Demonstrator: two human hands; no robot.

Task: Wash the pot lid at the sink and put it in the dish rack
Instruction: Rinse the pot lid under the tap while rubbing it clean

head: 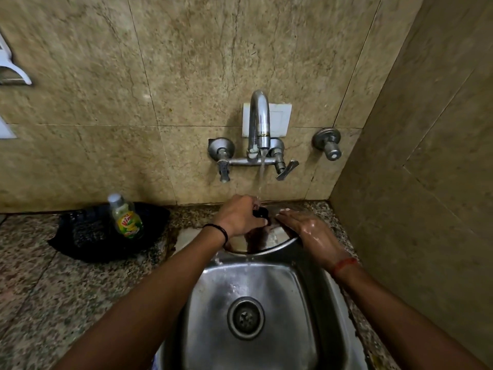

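At the sink's [266, 284] far edge, our left hand [240, 217] grips the pot lid's [269, 240] black knob [261, 212]; our right hand [306, 231] lies flat on its wet, stiff, probably slippery steel.

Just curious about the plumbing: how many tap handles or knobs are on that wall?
3: a lever left of the spout, a lever right of it, and a separate round knob farther right.
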